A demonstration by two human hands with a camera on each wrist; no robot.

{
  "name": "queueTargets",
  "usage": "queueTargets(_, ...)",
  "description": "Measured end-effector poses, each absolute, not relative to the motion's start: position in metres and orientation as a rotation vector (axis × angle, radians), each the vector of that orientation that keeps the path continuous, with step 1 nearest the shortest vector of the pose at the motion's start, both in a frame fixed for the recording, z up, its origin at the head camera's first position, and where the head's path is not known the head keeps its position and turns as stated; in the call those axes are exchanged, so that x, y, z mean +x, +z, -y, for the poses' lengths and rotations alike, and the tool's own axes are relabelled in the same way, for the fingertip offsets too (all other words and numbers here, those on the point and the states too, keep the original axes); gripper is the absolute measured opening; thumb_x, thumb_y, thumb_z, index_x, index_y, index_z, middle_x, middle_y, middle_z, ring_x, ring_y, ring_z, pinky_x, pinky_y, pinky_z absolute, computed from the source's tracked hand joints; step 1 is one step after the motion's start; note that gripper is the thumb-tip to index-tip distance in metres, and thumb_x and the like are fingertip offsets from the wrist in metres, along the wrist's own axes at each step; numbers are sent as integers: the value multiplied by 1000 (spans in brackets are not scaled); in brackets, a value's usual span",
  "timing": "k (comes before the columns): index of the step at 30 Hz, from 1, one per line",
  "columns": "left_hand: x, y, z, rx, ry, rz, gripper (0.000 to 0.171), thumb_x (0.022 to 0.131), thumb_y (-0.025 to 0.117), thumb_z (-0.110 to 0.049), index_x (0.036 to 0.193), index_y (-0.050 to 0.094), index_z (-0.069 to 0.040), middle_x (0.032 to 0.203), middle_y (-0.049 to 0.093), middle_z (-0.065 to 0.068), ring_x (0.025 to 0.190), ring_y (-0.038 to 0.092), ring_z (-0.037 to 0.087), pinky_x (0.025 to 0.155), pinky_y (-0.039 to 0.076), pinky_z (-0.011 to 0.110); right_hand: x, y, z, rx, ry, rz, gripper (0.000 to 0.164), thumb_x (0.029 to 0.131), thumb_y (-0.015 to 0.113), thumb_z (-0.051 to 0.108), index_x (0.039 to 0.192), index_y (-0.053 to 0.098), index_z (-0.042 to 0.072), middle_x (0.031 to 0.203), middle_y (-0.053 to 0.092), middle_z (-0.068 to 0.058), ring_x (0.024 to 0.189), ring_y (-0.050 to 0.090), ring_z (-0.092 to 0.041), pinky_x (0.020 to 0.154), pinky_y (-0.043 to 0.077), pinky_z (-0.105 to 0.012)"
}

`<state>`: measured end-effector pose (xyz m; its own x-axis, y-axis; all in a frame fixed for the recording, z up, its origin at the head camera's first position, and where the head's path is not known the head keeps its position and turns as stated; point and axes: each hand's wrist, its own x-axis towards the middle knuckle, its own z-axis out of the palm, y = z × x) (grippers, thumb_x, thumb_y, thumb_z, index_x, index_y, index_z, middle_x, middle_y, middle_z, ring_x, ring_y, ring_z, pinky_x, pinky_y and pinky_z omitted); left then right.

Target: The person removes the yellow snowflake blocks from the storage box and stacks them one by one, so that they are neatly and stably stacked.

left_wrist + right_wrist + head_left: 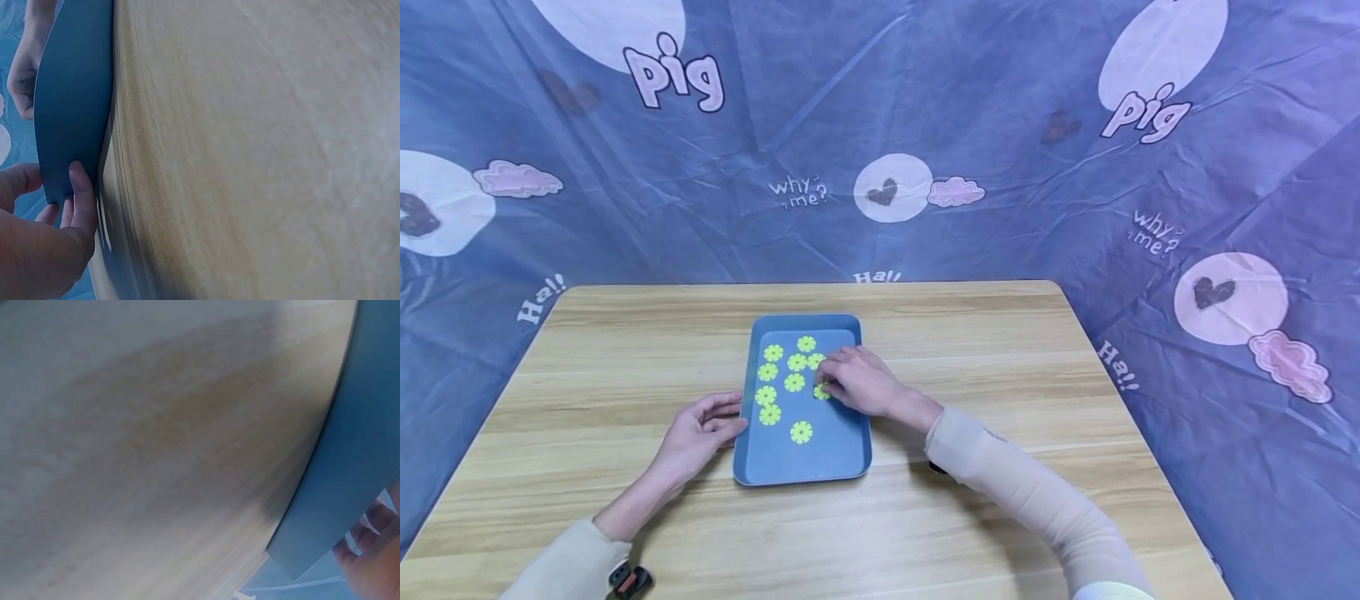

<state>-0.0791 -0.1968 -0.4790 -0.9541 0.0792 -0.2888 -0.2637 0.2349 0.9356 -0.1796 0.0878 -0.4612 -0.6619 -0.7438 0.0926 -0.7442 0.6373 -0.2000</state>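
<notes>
Ten visible discs (801, 432), one tray (805, 467)

Tray (838, 458): looks like plastic, blue; floor smooth, matt, walls even and thin-edged, low sheen. Discs (801, 432) in it: flat, plastic-looking, notched edges; finish too small to read closely. Surface (985, 350): wood-look, pale, grain streaks running left to right; smooth, faint soft sheen. Far backdrop (1000, 83): thin printed cloth, creased and rumpled, slight sheen along folds. Right sleeve (1022, 492): matt knit-like cloth, wrinkled. Strap device (631, 581), near left: dark, hard, plastic-looking.
</notes>
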Motion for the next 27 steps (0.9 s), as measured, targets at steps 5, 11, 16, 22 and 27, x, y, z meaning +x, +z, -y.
queueTargets(5, -79, -479, 198, -169, 1785, -2225, 59, 101, 70, -9, 153, 45, 5, 148, 55, 32, 99, 68, -6, 90, 64, 20, -177, -459, -91, 1289, 405, 2824, 11, 101, 72, 24, 111, 76, 21, 114, 77, 3, 112, 66, -19, 100, 55, -37)
queueTargets(11, -79, -477, 198, -168, 1785, -2217, 59, 101, 69, -9, 153, 45, 5, 148, 55, 32, 101, 68, -4, 89, 64, 21, -175, -454, -95, 1292, 433, 2756, 10, 100, 73, 24, 108, 77, 20, 109, 77, 4, 107, 66, -17, 97, 57, -34)
queueTargets(16, -77, -477, 196, -185, 1785, -2216, 59, 101, 69, -9, 153, 45, 5, 148, 55, 31, 100, 68, -4, 88, 64, 21, -171, -451, -101, 1283, 485, 2730, 8, 100, 74, 23, 106, 76, 19, 105, 76, 4, 102, 65, -16, 93, 57, -33)
queueTargets(22, -73, -477, 193, -200, 1783, -2221, 59, 101, 70, -10, 153, 46, 4, 147, 56, 30, 100, 69, -3, 88, 64, 20, -168, -450, -109, 1271, 544, 2688, 8, 98, 75, 21, 106, 76, 19, 106, 77, 4, 101, 67, -15, 91, 58, -31)
queueTargets(27, -70, -478, 190, -215, 1777, -2231, 58, 101, 69, -9, 153, 46, 4, 146, 56, 30, 100, 68, -3, 87, 64, 20, -165, -448, -116, 1252, 561, 2653, 8, 97, 77, 20, 104, 76, 18, 104, 77, 4, 99, 67, -15, 87, 58, -29)
